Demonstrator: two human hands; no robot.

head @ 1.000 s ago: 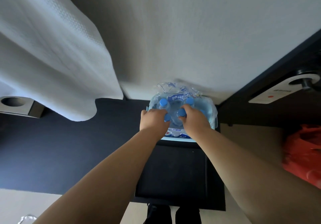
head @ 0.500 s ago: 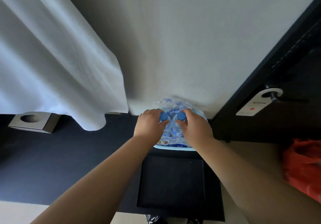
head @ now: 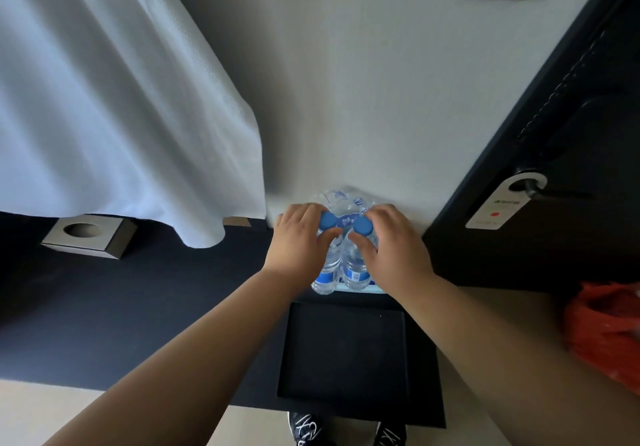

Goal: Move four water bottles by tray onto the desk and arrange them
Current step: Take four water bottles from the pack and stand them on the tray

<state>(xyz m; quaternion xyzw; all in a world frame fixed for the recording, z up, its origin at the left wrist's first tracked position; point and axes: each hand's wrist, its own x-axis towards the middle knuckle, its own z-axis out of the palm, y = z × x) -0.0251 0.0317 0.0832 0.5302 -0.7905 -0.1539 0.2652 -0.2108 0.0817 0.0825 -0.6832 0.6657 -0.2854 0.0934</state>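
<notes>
Lifting clear of the pack, two bottles now show bodies and labels where only caps showed a second ago. The left hand curls round the left bottle just under its cap. The right bottle touches it, gripped the same way by the right hand. Both hang just past the far edge of the tray on the bench. The first pair looks ready to load; two more remain.
</notes>
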